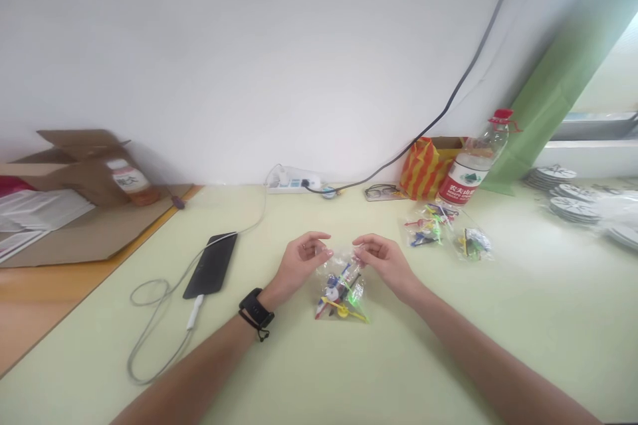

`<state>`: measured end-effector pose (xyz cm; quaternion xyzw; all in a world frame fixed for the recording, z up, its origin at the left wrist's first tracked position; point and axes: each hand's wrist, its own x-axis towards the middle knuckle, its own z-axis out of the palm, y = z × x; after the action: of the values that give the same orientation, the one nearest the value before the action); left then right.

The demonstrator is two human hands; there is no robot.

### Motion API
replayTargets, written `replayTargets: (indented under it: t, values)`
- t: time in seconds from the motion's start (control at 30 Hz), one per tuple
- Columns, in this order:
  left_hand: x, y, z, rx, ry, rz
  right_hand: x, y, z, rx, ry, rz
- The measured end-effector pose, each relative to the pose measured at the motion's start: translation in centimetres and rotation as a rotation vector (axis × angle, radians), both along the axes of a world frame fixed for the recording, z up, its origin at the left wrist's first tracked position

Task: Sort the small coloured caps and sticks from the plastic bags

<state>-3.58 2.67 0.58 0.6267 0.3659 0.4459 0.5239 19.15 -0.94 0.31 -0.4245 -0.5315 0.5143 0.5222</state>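
Note:
A clear plastic bag point(343, 292) of small coloured plastic parts, yellow, blue, green, red and white, lies on the pale green table between my hands. My left hand point(302, 259), with a black watch on its wrist, pinches the bag's upper left corner between thumb and fingers. At the upper right corner, my right hand point(383, 263) pinches the bag in the same way. The bag's top edge is see-through, so I cannot tell whether it is sealed. Two more such bags, one with mixed parts point(428, 226) and a smaller-looking one point(472, 244), lie farther back on the right.
A black phone point(210, 267) with a white charging cable point(149, 339) lies on the left. Along the wall are a power strip point(294, 180), glasses point(383, 192), a striped bag point(423, 169) and a large water bottle point(471, 166). Stacked discs point(573, 206) stand right, a cardboard box point(94, 206) left.

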Motion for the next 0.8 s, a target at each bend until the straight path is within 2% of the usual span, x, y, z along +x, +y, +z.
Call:
replayTargets:
  t: [0.1,0.3,0.8]
  values:
    - [0.14,-0.11,0.03,-0.043,0.063,-0.05,-0.1,-0.18,0.16,0.023,-0.02,0.009]
    - [0.2,-0.36,-0.24,-0.029,0.093,-0.097,-0.36,-0.16,0.02,-0.003,-0.092,0.065]
    - [0.34,-0.45,0.49,-0.139,0.049,-0.073,-0.41,0.06,-0.26,0.002,-0.112,0.058]
